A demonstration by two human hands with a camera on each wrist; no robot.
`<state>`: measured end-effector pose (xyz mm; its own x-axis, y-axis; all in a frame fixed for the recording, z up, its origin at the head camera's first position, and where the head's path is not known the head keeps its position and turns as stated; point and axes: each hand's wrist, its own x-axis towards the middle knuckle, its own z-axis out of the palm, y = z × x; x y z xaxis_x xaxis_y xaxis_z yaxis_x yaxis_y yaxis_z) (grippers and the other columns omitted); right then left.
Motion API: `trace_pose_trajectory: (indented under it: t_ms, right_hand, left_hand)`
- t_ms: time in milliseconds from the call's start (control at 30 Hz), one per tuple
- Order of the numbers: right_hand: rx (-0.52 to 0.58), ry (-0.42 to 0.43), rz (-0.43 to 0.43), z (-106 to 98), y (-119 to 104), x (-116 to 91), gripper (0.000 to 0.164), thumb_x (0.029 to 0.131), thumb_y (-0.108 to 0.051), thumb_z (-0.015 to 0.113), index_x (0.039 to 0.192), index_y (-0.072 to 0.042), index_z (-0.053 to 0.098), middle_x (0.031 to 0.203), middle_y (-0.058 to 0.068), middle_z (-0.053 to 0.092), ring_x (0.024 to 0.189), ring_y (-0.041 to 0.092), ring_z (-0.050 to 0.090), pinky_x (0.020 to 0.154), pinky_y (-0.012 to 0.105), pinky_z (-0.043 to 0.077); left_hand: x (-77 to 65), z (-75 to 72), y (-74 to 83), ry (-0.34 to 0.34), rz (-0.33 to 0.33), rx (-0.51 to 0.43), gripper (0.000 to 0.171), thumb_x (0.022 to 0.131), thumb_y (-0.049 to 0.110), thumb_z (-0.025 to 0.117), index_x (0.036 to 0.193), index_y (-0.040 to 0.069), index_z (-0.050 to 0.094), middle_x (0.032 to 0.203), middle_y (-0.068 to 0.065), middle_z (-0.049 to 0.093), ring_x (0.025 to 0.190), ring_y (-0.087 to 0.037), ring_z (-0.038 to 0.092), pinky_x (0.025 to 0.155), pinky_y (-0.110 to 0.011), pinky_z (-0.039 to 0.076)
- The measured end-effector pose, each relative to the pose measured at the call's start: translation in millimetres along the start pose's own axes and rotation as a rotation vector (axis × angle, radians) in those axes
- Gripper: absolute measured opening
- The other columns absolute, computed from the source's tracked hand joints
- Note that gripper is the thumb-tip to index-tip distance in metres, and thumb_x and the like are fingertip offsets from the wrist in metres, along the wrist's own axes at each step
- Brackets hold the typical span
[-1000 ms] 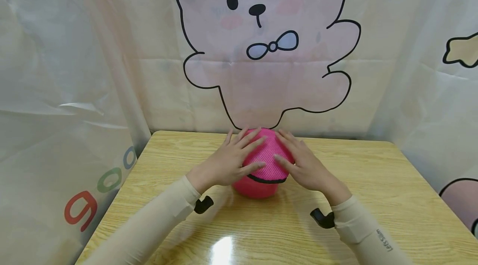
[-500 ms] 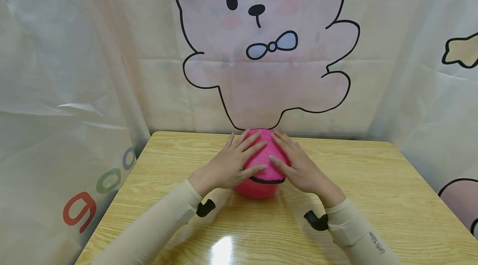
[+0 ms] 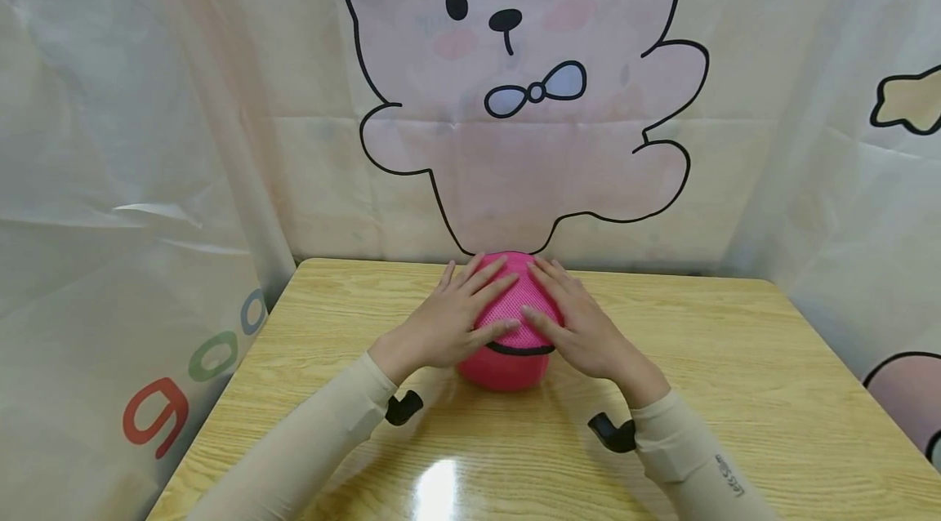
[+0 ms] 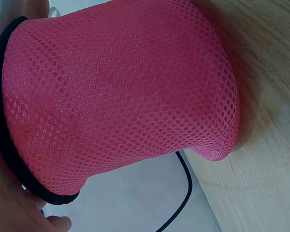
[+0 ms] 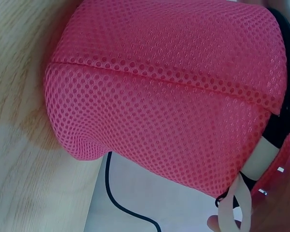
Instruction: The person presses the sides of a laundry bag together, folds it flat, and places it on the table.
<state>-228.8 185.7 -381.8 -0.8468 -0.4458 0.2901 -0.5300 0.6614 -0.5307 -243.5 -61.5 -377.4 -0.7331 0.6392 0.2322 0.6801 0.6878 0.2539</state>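
A pink mesh bag (image 3: 510,370) with black trim stands on the wooden table near its back edge. From the right wrist its side seam shows, along with a pale ribbon loop (image 5: 227,212) at the trim. My left hand (image 3: 441,325) rests on the upper left of the bag, its fingers spread and nearly straight over the top. Over the upper right lies my right hand (image 3: 588,333), fingers extended across the mesh and thumb pointing inward. Part of the bag's top is hidden beneath both hands.
The wooden table (image 3: 720,390) spreads out around the bag. Behind it hangs a pale curtain (image 3: 515,145) with a printed bear, and similar curtains close in both sides. Black wrist mounts (image 3: 613,431) sit under the forearms.
My right hand has moved left, inward over the bag's top, and its thumb now lies nearer my left hand. My left hand has shifted only slightly. The bag's black trim sits slightly higher.
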Motion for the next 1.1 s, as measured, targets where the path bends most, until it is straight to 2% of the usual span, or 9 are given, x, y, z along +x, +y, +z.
trace_pose_trajectory:
  t_ms: [333,567,767,1100]
  right_hand:
    - [0.025,0.012,-0.016,3.7,-1.8,5.6,0.071,0.105,-0.044,0.059,0.163,-0.011,0.034,0.174,0.006,0.021,0.163,0.035,0.009,0.126,0.067,0.011]
    - [0.042,0.014,-0.005,6.1,-2.9,7.7,0.071,0.105,-0.044,0.059,0.162,-0.011,0.035,0.174,0.005,0.02,0.163,0.032,0.006,0.127,0.066,0.011]
    - [0.057,0.024,0.007,7.8,-3.1,8.8,0.072,0.104,-0.045,0.061,0.162,-0.013,0.035,0.174,0.002,0.019,0.163,0.032,0.006,0.126,0.068,0.016]
    - [0.088,0.023,0.02,9.1,-1.7,7.7,0.073,0.103,-0.045,0.062,0.162,-0.013,0.035,0.175,0.004,0.018,0.164,0.03,0.003,0.125,0.068,0.017]
  left_hand:
    - [1.3,1.5,-7.2,0.028,-0.037,-0.04,0.072,0.104,0.065,0.042,0.165,0.03,0.028,0.175,0.0,0.02,0.164,-0.029,0.001,0.128,-0.065,0.006]
    - [2.3,4.1,-12.5,0.063,-0.038,-0.082,0.069,0.106,0.06,0.045,0.164,0.027,0.032,0.174,-0.003,0.023,0.164,-0.031,0.006,0.127,-0.067,0.009]
    - [3.2,7.2,-16.0,0.091,-0.056,-0.113,0.066,0.107,0.058,0.045,0.163,0.027,0.034,0.173,-0.002,0.025,0.164,-0.029,0.007,0.127,-0.066,0.009]
    - [1.5,12.0,-18.7,0.144,-0.065,-0.176,0.061,0.108,0.055,0.045,0.162,0.027,0.038,0.172,0.0,0.028,0.164,-0.024,0.005,0.129,-0.063,0.006]
